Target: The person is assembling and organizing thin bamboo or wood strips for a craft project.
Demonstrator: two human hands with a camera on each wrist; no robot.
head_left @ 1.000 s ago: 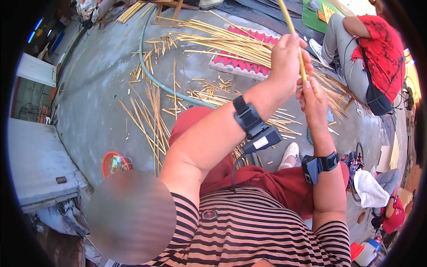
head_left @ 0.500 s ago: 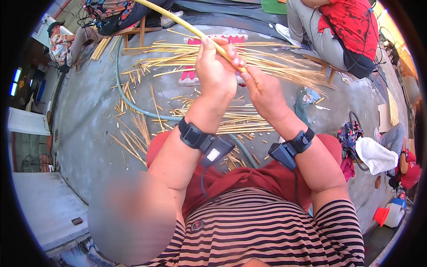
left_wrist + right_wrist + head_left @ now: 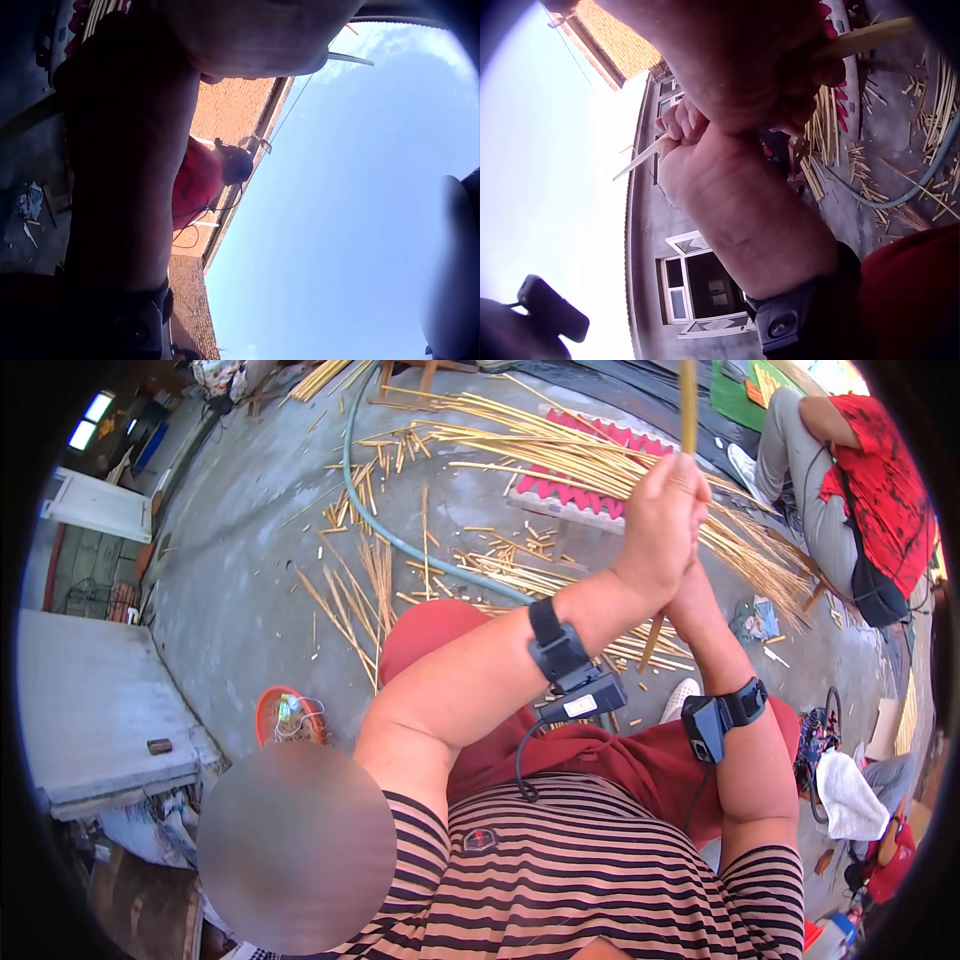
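Note:
A long yellow stalk (image 3: 688,410) runs upward from my two hands in the head view, and a darker length of it shows below them. My left hand (image 3: 660,525) grips it, with the fingers curled round. Close behind and below is my right hand (image 3: 684,592), mostly hidden by the left hand in that view. In the right wrist view, the left hand's fingers (image 3: 681,121) wrap the stalk (image 3: 641,157), and the right hand (image 3: 731,64) curls round it near the thicker part. Dark shade covers both hands in the left wrist view.
A bundle of stalks (image 3: 560,435) with brushy ends lies across a pink ridged rack (image 3: 570,490). Cut pieces (image 3: 520,545) and a hose (image 3: 375,520) lie on the concrete. A person in red (image 3: 875,490) sits at right. An orange bucket (image 3: 268,720) stands left.
The stalk tilted left half a second ago and now points up, with its lower part showing below the hands. My hands have moved right in view, the right one tucking behind the left.

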